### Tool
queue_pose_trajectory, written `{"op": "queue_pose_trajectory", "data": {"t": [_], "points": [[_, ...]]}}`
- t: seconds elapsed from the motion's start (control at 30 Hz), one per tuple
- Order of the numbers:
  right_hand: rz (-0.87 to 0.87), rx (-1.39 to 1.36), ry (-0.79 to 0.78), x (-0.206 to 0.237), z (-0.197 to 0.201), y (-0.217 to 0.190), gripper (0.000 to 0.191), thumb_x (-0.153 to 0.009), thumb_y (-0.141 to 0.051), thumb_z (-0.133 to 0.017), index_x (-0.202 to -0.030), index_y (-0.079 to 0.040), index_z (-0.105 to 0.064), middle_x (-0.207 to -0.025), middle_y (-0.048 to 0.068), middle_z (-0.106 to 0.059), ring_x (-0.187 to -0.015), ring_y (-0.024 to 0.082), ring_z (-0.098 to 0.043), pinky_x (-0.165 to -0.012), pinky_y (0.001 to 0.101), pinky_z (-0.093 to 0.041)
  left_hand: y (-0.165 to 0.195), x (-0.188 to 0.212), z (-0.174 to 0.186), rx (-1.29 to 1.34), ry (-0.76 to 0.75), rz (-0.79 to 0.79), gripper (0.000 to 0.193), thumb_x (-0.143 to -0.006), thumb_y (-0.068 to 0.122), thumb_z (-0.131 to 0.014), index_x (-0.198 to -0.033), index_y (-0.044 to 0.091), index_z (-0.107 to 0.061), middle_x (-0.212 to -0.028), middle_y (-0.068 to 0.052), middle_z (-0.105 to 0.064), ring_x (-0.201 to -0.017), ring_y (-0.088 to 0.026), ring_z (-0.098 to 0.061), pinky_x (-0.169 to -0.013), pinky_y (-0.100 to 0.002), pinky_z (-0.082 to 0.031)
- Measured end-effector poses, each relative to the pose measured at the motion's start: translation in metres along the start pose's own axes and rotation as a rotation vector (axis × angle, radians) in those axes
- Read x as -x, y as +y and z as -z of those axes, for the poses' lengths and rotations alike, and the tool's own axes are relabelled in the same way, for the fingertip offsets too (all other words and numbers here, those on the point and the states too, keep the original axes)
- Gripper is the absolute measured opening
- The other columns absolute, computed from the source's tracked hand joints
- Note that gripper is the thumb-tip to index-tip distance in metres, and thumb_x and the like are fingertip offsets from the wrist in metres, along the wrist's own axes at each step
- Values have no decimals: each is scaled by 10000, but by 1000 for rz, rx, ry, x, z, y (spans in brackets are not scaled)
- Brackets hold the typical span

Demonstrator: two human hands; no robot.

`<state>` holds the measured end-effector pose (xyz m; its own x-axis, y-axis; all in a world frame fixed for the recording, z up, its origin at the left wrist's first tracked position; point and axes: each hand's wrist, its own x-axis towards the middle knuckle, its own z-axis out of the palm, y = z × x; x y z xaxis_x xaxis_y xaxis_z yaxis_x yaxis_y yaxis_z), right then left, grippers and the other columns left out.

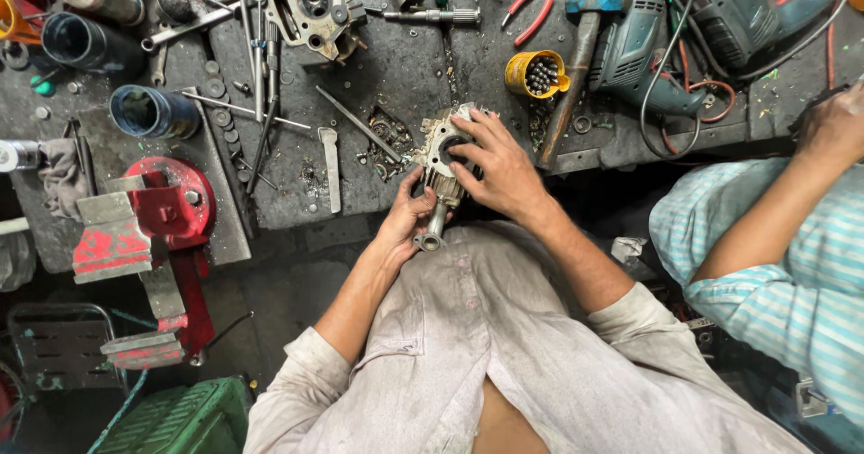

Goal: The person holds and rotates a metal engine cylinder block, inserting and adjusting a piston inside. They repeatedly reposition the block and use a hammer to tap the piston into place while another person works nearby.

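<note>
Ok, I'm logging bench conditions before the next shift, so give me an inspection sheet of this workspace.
Surface: dark, grimy metal workbench, scattered with loose washers and chips.
Job's things: grey metal engine part with a round bore and a tube end, held at the bench edge.
Clutter: red bench vise, hammer, red-handled pliers, yellow cup of bits, blue-green power drill, cylinder head, wrenches.
Grippers: left hand grips the part's lower tube; right hand covers its top, fingers at the bore.
Cables: black and red drill cords loop across the bench.
Surroundings: another person's striped sleeve at right; green crate below.
</note>
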<state>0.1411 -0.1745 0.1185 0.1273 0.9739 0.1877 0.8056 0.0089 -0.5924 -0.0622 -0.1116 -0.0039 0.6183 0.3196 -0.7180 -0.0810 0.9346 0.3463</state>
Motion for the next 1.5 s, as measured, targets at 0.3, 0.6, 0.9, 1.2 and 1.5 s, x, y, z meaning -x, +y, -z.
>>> {"op": "queue_pose_trajectory", "data": {"t": [0.3, 0.6, 0.9, 1.2, 1.5], "points": [[7, -46, -56, -6, -1, 13, 202, -906, -187, -775, -1073, -76, -752, -1500, 101, -572, -1447, 377, -436, -1208, 486, -373, 0, 0, 3, -57, -35, -24, 795, -912, 155, -736, -1566, 220, -289, -1110, -108, -655, -888, -210, -698, -768, -438, -644], [-4, -61, -111, -11, 5, 15, 227, -882, -219, -797, -1087, -128, -763, -1542, 53, -534, -1435, 360, -416, -1173, 513, -371, 6, 2, 1, -76, -59, -12, 832, -892, 224, -756, -1570, 200, -275, -1156, -142, -661, -916, -215, -702, -772, -420, -643], [-5, -17, -84, -15, 1, 13, 196, -855, -186, -782, -1022, -105, -721, -1515, 55, -545, -1413, 350, -426, -1148, 503, -369, 6, -2, 2, -32, -107, -45, 841, -894, 135, -755, -1569, 159, -254, -1166, -133, -652, -913, -229, -699, -768, -421, -641], [2, -40, -58, -14, -4, 16, 204, -862, -175, -790, -1036, -105, -709, -1514, 51, -546, -1422, 339, -422, -1173, 496, -358, 5, -3, 4, -14, -95, -33, 895, -867, 125, -786, -1575, 149, -240, -1074, -119, -663, -862, -228, -696, -746, -415, -642], [-7, -39, -51, -13, -6, 14, 208, -862, -179, -799, -1029, -99, -705, -1512, 58, -538, -1422, 346, -415, -1183, 496, -351, 9, 2, -1, -70, -71, -33, 906, -854, 191, -802, -1568, 143, -245, -1029, -117, -704, -800, -232, -695, -663, -351, -598]]}}
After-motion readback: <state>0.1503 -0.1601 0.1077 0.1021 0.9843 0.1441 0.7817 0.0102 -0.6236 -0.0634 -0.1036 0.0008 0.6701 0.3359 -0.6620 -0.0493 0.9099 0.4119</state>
